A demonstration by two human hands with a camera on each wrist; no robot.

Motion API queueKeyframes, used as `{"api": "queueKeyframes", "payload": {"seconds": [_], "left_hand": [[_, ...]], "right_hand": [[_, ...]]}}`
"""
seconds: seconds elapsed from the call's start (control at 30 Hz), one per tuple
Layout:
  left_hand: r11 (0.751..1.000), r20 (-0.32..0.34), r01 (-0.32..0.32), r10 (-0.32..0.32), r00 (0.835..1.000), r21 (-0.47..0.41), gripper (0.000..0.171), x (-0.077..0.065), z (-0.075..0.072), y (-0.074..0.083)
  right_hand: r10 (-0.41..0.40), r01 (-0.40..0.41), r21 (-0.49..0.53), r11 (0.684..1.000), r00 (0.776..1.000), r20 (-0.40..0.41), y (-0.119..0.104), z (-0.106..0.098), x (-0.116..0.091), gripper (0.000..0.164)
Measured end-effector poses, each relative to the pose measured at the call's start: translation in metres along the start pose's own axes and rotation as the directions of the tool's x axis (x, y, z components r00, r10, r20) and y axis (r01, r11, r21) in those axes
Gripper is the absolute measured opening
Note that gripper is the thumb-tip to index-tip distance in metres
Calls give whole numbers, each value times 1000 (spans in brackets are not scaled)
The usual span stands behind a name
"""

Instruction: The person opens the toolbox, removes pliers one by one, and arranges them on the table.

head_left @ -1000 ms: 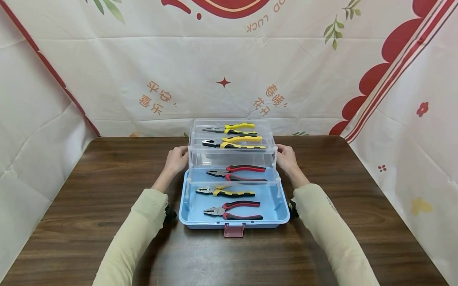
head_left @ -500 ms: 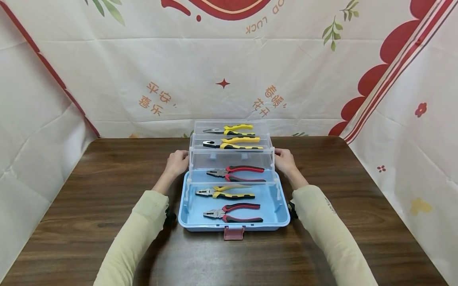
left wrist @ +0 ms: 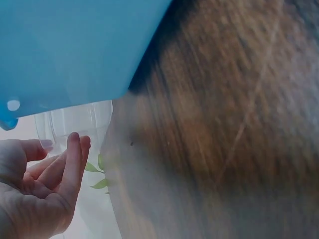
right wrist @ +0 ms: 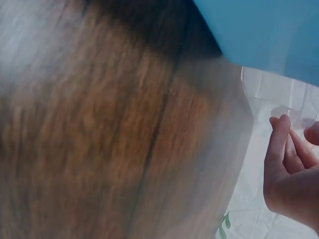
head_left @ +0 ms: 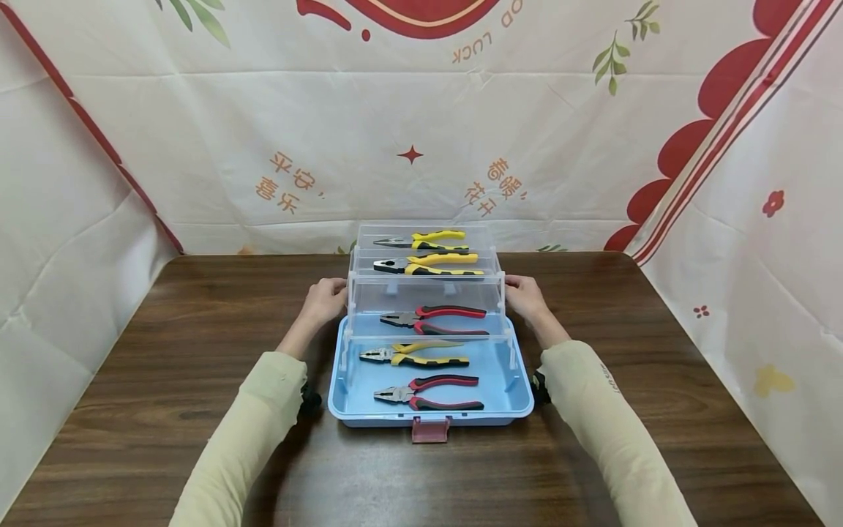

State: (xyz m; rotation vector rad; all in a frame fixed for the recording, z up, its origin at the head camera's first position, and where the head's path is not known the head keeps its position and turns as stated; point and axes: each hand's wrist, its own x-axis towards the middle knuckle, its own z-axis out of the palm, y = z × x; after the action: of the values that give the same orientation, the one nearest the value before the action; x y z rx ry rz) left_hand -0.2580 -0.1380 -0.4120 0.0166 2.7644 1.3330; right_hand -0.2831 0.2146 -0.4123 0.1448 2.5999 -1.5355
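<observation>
A toolbox stands unfolded on the table, with a light blue base (head_left: 495, 388) and clear stepped trays (head_left: 421, 293) rising behind it. Red-and-black pliers (head_left: 428, 390) and yellow-and-black pliers (head_left: 416, 356) lie in the base. Another red-handled pair (head_left: 435, 319) lies in the lower tray. Yellow combination pliers (head_left: 428, 263) and yellow long-nose pliers (head_left: 424, 240) rest above. My left hand (head_left: 324, 298) grips the clear plastic at the left side; my right hand (head_left: 525, 296) grips it at the right. In both wrist views, curled fingers and thumb meet clear plastic past the blue base.
The brown wooden table (head_left: 197, 366) extends on both sides of the toolbox. A pink latch (head_left: 430, 430) hangs at the front of its base. A printed white cloth (head_left: 408, 110) rises behind the table and along both sides.
The clear upper trays have sunk back slightly, with both hands moving along on their sides. Over the last half second hardly anything has moved.
</observation>
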Motion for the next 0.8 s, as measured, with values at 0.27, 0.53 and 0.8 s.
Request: {"api": "queueKeyframes", "payload": {"seconds": [0.27, 0.53, 0.8], "left_hand": [[992, 55, 13, -6, 998, -125, 42, -5, -5, -4], [953, 81, -120, 148, 986, -279, 52, -21, -26, -10], [935, 139, -303, 329, 934, -183, 72, -48, -38, -18]], "right_hand": [[-18, 16, 21, 1000, 996, 92, 5, -7, 0, 40], [-91, 87, 47, 995, 990, 106, 3, -31, -3, 49], [-187, 184, 41, 982, 980, 69, -18, -66, -3, 56]]}}
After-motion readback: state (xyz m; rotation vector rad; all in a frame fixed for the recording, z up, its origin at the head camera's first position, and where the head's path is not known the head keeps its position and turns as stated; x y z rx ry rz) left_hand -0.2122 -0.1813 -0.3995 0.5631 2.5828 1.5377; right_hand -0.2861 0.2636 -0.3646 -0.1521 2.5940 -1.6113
